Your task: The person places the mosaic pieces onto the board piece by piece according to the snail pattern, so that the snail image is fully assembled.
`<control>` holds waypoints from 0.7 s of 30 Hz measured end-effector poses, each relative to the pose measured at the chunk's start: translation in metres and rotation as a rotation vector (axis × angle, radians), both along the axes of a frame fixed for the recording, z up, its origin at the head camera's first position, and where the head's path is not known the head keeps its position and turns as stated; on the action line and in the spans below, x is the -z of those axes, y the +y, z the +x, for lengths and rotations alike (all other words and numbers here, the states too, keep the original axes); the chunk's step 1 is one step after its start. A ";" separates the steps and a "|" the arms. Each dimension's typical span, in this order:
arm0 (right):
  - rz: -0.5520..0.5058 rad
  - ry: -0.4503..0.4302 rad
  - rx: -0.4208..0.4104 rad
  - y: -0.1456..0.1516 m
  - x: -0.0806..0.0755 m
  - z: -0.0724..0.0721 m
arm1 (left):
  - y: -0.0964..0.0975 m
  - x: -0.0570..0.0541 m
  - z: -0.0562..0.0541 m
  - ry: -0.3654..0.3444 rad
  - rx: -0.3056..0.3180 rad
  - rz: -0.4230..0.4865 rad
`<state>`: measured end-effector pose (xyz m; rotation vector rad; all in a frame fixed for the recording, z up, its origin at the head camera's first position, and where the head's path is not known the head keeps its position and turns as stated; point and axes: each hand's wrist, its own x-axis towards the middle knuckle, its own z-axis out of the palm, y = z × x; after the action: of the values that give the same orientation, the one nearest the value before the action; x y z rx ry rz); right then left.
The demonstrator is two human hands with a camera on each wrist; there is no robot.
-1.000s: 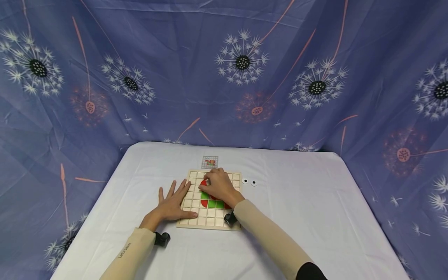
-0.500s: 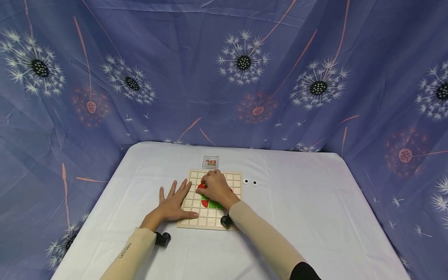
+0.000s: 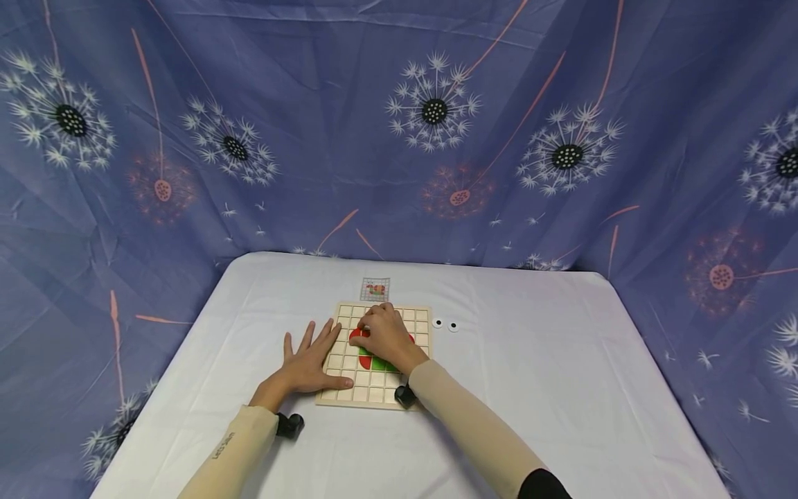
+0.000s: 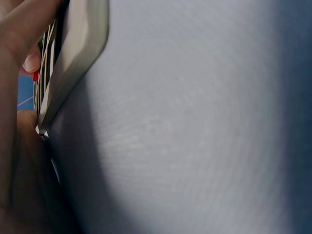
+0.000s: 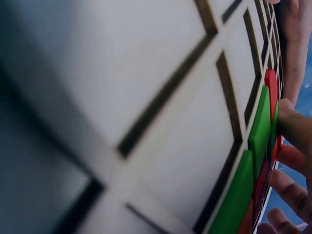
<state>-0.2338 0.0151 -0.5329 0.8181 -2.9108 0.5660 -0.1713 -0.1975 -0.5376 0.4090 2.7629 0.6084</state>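
A wooden grid board [image 3: 376, 395] lies on the white cloth, with red and green blocks in its middle cells. My left hand [image 3: 304, 369] rests on its left edge, fingers spread and thumb across the lower left cells. Over the middle, my right hand [image 3: 388, 337] pinches a red block [image 3: 355, 333] between thumb and fingers, which partly cover it. Just below are a green block [image 3: 382, 364] and a rounded red block [image 3: 365, 362]. The right wrist view shows green blocks [image 5: 260, 130] standing above the grid beside the fingertips, with a purple one partly hidden.
A small picture card [image 3: 375, 290] with a coloured figure on a grid lies beyond the board. Two round white pieces with black dots, like eyes [image 3: 445, 325], sit right of it. A flowered blue curtain [image 3: 324, 138] hangs behind the table.
My right hand has shifted slightly left and towards me, and the red block at its fingertips has come a little nearer the green ones. The left hand keeps its place on the board.
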 end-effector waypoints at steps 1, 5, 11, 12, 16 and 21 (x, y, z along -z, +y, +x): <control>0.004 -0.004 -0.002 0.000 0.000 0.000 | 0.000 0.000 0.000 0.000 0.000 0.000; 0.022 -0.001 -0.008 0.000 0.000 0.000 | -0.001 0.000 -0.001 -0.008 -0.003 -0.015; 0.009 -0.002 -0.003 0.000 -0.001 0.002 | -0.001 0.001 -0.001 0.002 -0.007 -0.017; -0.001 -0.007 0.004 0.000 -0.001 0.002 | -0.001 0.001 -0.001 0.005 -0.007 -0.014; -0.022 -0.030 0.022 0.000 -0.001 0.003 | -0.001 0.002 -0.001 0.000 -0.007 -0.017; -0.024 -0.027 0.014 0.000 0.000 0.002 | -0.001 0.001 -0.001 -0.005 -0.010 -0.018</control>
<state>-0.2319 0.0154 -0.5331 0.7922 -2.9255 0.6148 -0.1725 -0.1980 -0.5388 0.3891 2.7656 0.5853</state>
